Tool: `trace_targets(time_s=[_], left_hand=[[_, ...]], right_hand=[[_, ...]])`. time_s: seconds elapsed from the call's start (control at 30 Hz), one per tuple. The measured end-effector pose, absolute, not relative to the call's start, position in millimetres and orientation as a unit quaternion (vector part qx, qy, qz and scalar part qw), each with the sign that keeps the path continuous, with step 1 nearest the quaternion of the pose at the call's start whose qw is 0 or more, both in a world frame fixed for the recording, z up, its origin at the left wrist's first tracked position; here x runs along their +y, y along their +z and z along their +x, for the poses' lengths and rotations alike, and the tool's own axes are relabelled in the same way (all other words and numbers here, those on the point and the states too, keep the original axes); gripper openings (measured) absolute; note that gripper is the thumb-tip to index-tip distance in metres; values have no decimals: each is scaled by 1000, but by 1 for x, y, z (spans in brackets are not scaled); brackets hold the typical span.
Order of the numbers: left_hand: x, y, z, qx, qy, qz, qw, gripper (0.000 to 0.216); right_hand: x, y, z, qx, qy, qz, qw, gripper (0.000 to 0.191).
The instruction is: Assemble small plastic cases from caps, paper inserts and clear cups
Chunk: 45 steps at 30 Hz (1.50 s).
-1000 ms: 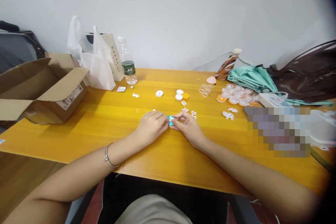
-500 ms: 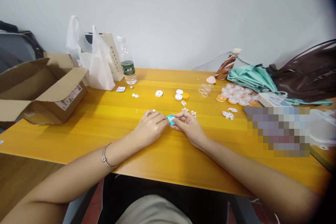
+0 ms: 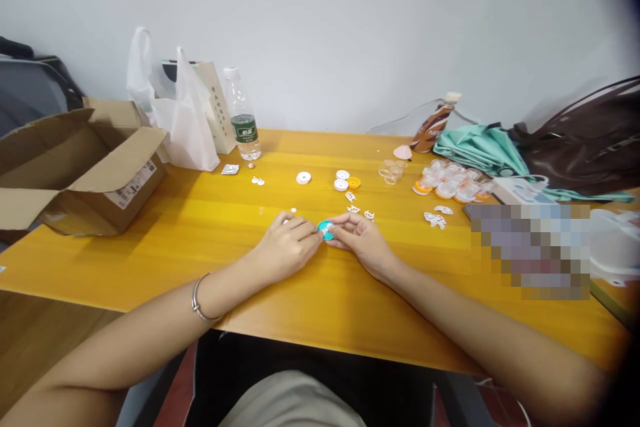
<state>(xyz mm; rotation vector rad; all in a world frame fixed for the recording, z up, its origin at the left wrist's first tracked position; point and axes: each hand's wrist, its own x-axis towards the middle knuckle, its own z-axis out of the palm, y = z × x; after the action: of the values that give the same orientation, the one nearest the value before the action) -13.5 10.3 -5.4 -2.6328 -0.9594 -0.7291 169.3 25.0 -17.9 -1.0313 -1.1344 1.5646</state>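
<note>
Between my hands, just above the table, is a small round turquoise plastic piece point(image 3: 326, 229) with something whitish inside it. My right hand point(image 3: 363, 243) pinches it from the right with thumb and fingers. From the left, my left hand point(image 3: 290, 243) has its fingers closed at the piece's edge; the fingertips are partly hidden. Beyond the hands lie small white cut-out plastic parts point(image 3: 353, 209), two white round caps and a yellow cap point(image 3: 354, 183). A white ring-shaped disc point(image 3: 303, 177) sits farther left, and tiny white parts point(image 3: 258, 181) lie past it.
An opened cardboard box point(image 3: 125, 173), a white plastic bag point(image 3: 185, 127) and a water bottle point(image 3: 245, 123) stand left. Clear rings point(image 3: 393, 172), clear domed cases point(image 3: 453, 180), a brown drink bottle point(image 3: 435, 123), a green folded umbrella point(image 3: 477, 150) and a dark bag point(image 3: 580, 140) are right.
Almost nothing differs. Both hands keep hold around the turquoise piece, with only a slight shift of the left fingers and wrist.
</note>
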Motion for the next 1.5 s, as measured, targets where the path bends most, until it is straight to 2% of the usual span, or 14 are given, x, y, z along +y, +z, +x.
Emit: trace_targets(time_s=[0.1, 0.2, 0.37, 0.53, 0.63, 0.77, 0.93, 1.0, 1.33, 1.5], left_hand=[[13, -2, -14, -344, -305, -888, 20, 19], [19, -2, -15, -396, -368, -832, -127, 17], [30, -14, -13, -432, -368, -721, -398, 22], [31, -11, -11, -432, -393, -654, -480, 20], [30, -7, -11, -435, -402, -643, -485, 20], [28, -9, -12, -429, -406, -665, -457, 20], [21, -6, -13, -394, -411, -790, -226, 13], [18, -3, -12, -385, -390, -818, -175, 11], [15, 0, -7, -433, -328, -835, -88, 12], [13, 2, -4, -444, -332, -826, -99, 8]], right_hand=[[26, -17, 172, -474, 635, -421, 441, 23], [27, -18, 173, -495, 629, -419, 428, 22], [27, -19, 173, -513, 645, -397, 404, 23], [27, -16, 175, -548, 641, -363, 395, 32], [27, -16, 176, -590, 617, -343, 393, 42], [25, -17, 174, -612, 582, -351, 405, 37], [24, -18, 172, -604, 551, -376, 438, 33], [23, -19, 171, -604, 545, -371, 447, 32], [19, -26, 166, -599, 533, -379, 462, 31], [20, -24, 166, -596, 533, -386, 460, 31]])
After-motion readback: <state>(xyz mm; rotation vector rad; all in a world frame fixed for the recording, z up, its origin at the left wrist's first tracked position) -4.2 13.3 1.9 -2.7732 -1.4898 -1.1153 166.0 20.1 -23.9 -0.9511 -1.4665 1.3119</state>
